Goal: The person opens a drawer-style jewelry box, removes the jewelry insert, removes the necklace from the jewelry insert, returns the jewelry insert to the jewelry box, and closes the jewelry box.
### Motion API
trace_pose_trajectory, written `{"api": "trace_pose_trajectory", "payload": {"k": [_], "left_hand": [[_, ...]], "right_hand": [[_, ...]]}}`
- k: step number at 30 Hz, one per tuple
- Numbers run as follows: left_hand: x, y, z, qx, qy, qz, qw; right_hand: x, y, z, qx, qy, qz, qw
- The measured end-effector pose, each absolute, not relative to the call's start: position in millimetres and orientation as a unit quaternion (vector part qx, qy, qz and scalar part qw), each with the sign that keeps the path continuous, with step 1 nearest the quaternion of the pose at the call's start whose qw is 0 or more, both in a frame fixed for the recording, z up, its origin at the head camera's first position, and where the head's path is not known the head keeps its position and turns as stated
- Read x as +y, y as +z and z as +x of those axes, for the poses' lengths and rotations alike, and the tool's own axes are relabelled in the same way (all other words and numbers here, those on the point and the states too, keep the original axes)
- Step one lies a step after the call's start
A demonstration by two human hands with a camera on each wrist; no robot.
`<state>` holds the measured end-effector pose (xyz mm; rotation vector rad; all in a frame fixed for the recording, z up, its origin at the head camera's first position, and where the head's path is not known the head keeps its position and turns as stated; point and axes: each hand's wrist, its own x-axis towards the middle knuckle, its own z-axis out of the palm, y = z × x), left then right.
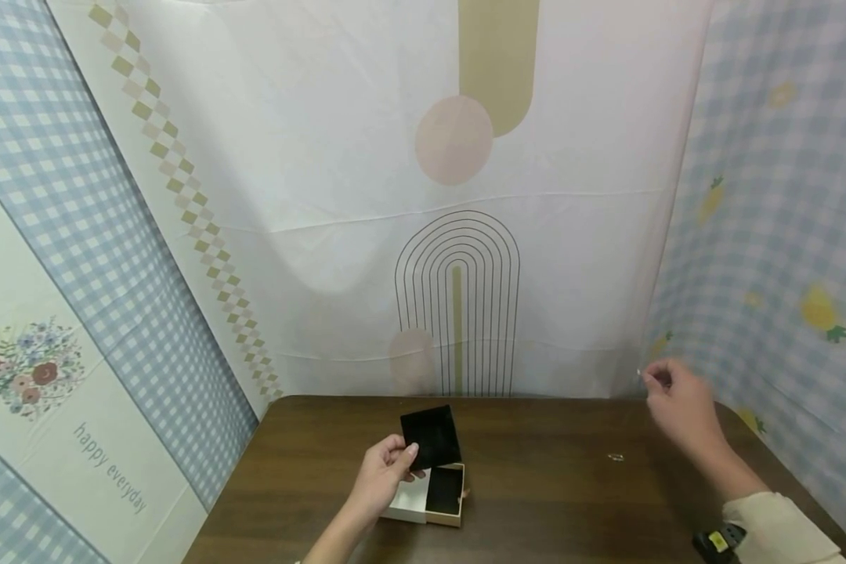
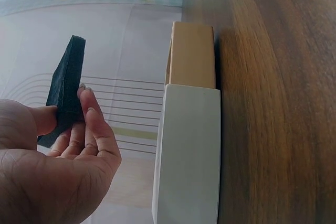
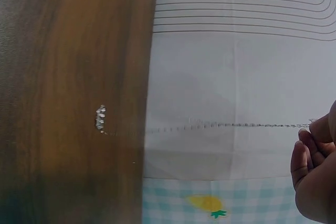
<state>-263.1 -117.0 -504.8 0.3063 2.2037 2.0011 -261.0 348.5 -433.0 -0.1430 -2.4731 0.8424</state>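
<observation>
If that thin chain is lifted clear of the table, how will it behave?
The chain will probably hang limp, since it trails down from the right hand. Its lower end lies bunched on the table, so it may tangle. Its fine links suggest it is very light.

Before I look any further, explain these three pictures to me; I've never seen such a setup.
There is no machine here: a person works bare-handed. The wide picture comes from a camera worn on the head, looking forward and down; the other two come from a camera on each wrist. On the wooden table lies a box, its tan tray slid partly out of its white sleeve. The left hand holds a black square pad up off the table. The right hand pinches one end of a fine chain, whose other end lies bunched on the table.
</observation>
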Motion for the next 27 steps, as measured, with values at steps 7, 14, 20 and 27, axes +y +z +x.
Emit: {"api": "trace_pose_trajectory", "payload": {"k": [7, 14, 20, 27], "left_hand": [[-119, -506, -263, 0.735, 0.667, 0.099, 0.069], [-119, -507, -262, 0.735, 0.667, 0.100, 0.067], [-121, -509, -263, 0.735, 0.667, 0.100, 0.068], [-121, -509, -262, 0.735, 0.668, 0.096, 0.065]], "right_hand": [[353, -451, -262, -0.918, 0.309, -0.055, 0.244], [354, -471, -261, -0.922, 0.320, -0.072, 0.208], [359, -487, -263, -0.925, 0.329, -0.089, 0.168], [362, -505, -266, -0.929, 0.336, -0.091, 0.127]]}}
